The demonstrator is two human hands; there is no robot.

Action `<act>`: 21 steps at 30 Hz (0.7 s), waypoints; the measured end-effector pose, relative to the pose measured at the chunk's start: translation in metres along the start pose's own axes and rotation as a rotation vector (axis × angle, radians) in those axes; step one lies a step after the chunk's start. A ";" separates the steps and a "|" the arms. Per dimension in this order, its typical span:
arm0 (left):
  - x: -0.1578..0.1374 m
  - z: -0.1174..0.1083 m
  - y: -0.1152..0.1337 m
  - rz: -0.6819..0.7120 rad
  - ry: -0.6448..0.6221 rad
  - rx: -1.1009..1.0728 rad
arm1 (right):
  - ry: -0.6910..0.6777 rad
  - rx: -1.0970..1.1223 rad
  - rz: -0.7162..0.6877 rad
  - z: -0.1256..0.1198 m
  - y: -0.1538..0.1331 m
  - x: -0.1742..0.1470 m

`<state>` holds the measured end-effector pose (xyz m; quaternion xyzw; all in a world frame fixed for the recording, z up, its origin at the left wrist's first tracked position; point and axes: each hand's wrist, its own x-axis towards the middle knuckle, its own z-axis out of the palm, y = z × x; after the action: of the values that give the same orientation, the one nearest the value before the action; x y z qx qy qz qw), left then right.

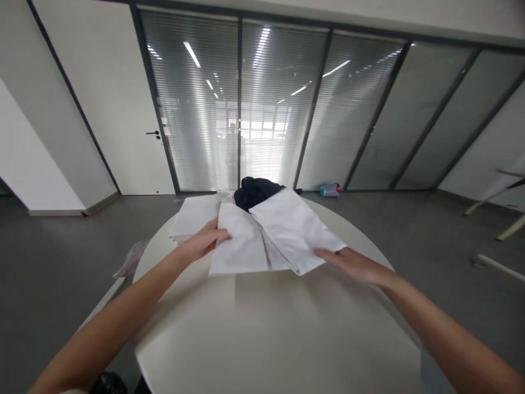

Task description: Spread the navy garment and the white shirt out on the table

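My left hand [209, 238] pinches the left edge of a white folded sheet [241, 241], its thumb lying on top. At the other side, my right hand [342, 261] grips the right part of the same white piece, fingers partly hidden and slightly blurred. A right-hand flap [293, 227] lies at an angle over the middle, with a fold or gap between the two halves. Whether it is cloth or paper I cannot tell. It is held just above the table. Beside my left hand rests a stack of flat white pieces [197, 213].
The round white table [262, 339] spreads below my hands. A dark bundle of cloth [260, 191] sits at its far edge. On the floor are a blue and red package [330, 190] and a clear plastic bag [133, 258]. Chair legs [511, 227] show at right; glass partitions [270, 109] stand behind.
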<state>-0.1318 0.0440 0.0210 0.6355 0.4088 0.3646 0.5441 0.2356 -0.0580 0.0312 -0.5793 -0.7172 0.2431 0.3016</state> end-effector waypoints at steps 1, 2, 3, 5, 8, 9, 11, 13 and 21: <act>0.002 0.000 -0.002 0.055 0.061 0.080 | -0.180 -0.104 0.100 -0.016 0.014 -0.013; 0.004 0.000 -0.004 0.128 0.129 0.190 | -0.256 -0.216 0.190 -0.030 0.025 -0.024; 0.005 0.003 -0.004 0.209 0.179 0.309 | -0.258 -0.312 0.264 -0.041 0.033 -0.034; 0.007 0.014 -0.001 0.356 0.113 0.510 | -0.112 -0.427 0.304 -0.053 0.038 -0.045; 0.007 0.043 0.008 0.539 -0.323 0.706 | 0.005 -0.353 0.136 -0.040 0.020 -0.042; 0.007 0.055 0.010 0.609 -0.463 0.775 | -0.017 -0.301 0.048 -0.030 0.012 -0.037; 0.009 0.075 0.007 0.756 -0.633 0.942 | -0.080 -0.247 -0.141 -0.002 -0.002 -0.026; 0.013 0.089 0.000 0.834 -0.674 1.107 | -0.176 -0.286 -0.313 0.025 -0.009 -0.015; -0.004 0.011 0.022 0.680 -0.344 1.289 | 0.119 -0.302 -0.292 0.003 0.007 -0.005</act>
<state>-0.1212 0.0346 0.0408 0.9678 0.2316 0.0962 -0.0223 0.2391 -0.0616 0.0230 -0.5211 -0.8028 0.0520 0.2852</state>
